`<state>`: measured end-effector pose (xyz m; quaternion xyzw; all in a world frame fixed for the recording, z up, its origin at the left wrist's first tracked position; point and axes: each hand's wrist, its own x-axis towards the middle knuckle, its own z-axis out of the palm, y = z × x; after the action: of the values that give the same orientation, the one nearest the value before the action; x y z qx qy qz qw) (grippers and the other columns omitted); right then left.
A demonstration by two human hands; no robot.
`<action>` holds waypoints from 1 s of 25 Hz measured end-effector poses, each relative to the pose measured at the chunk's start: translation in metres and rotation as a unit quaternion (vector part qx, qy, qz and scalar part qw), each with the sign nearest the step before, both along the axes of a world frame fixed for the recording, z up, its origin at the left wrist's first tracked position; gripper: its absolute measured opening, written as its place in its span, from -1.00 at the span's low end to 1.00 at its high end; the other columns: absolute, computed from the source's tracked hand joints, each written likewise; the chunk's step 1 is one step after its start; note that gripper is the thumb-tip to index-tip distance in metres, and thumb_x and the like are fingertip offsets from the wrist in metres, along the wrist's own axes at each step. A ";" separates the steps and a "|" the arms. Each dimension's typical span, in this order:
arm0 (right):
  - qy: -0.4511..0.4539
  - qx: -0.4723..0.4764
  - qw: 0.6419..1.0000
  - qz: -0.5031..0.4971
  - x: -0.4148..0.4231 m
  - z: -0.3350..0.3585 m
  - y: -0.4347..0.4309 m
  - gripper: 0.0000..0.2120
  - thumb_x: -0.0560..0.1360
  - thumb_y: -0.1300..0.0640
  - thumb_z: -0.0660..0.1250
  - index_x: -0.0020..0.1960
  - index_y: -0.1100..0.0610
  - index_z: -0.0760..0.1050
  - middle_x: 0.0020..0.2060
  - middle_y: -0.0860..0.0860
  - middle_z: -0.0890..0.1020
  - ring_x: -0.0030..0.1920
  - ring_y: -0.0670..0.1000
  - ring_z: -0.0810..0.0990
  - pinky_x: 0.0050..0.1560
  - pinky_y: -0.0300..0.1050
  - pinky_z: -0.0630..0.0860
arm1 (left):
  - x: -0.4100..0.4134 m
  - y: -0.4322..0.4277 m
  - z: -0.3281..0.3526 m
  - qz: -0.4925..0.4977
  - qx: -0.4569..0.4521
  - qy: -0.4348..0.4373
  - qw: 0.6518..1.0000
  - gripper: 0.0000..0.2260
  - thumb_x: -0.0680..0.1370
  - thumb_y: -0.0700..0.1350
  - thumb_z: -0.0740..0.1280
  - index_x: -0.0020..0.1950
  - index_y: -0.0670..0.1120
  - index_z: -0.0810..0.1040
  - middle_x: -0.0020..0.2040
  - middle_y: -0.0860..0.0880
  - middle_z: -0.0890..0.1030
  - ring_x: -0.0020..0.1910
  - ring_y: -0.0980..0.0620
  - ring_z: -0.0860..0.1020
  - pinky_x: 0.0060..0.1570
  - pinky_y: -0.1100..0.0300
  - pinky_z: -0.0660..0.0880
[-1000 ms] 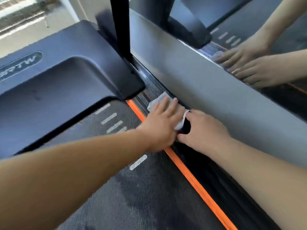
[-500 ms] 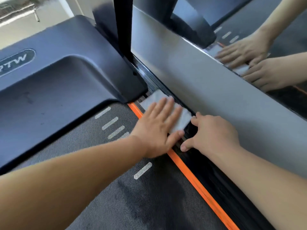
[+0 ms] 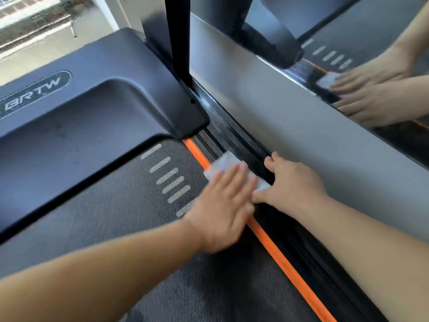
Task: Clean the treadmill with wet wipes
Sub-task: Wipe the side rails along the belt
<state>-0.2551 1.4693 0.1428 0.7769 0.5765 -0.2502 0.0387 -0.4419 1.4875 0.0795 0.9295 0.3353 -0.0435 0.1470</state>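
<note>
A white wet wipe (image 3: pixel 222 165) lies flat on the treadmill's ribbed black side rail (image 3: pixel 243 145), beside the orange stripe (image 3: pixel 274 249). My left hand (image 3: pixel 222 205) presses down on the wipe with straight, spread fingers and looks blurred. My right hand (image 3: pixel 292 187) rests on the rail at the wipe's right end, its thumb against the wipe's edge and its fingers bent over the rail's outer lip. The grey mesh belt (image 3: pixel 139 228) runs under my left forearm. How far the wipe reaches under my palm is hidden.
The dark motor cover (image 3: pixel 92 94) with a logo fills the upper left. A black upright post (image 3: pixel 176 38) rises at the rail's front end. A grey ledge (image 3: pixel 301 117) and a mirror (image 3: pixel 371 54) reflecting both hands run close along the right.
The wipe went from bunched to spread flat. Both hands have slid back along the rail toward me, away from the motor cover. My right thumb now touches the wipe's edge.
</note>
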 end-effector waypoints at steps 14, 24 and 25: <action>0.066 -0.002 0.998 -0.006 0.009 -0.010 -0.005 0.05 0.35 -0.21 0.57 0.66 -0.13 0.05 0.64 -0.28 -0.05 0.60 -0.06 0.21 0.48 0.04 0.35 | -0.007 -0.020 -0.014 0.032 -0.014 -0.028 0.999 -0.35 0.69 0.18 -0.16 0.67 -0.16 -0.14 0.66 -0.22 -0.21 0.63 -0.17 -0.33 0.60 -0.19 -0.23; 0.072 0.084 0.993 -0.049 0.028 -0.011 -0.053 -0.45 0.55 0.02 0.36 0.52 -0.02 0.37 0.35 -0.07 0.51 0.36 0.03 0.49 0.34 0.04 0.48 | 0.033 0.081 0.005 0.140 -0.025 0.088 0.986 -0.33 0.68 0.25 -0.18 0.68 -0.09 -0.24 0.67 -0.13 -0.30 0.63 -0.09 -0.34 0.59 -0.04 -0.32; 0.112 0.101 0.983 -0.102 0.037 -0.010 -0.056 -0.52 0.54 0.15 0.29 0.46 -0.02 0.46 0.30 -0.06 0.58 0.32 0.02 0.54 0.37 -0.01 0.47 | 0.046 0.064 0.005 0.115 -0.017 0.089 0.989 -0.32 0.68 0.26 -0.17 0.68 -0.08 -0.25 0.66 -0.13 -0.31 0.63 -0.11 -0.35 0.60 -0.07 -0.31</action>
<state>-0.2178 1.4138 0.1330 0.7985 0.5171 -0.2791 -0.1309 -0.3961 1.5515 0.0844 0.8746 0.4511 -0.1146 0.1361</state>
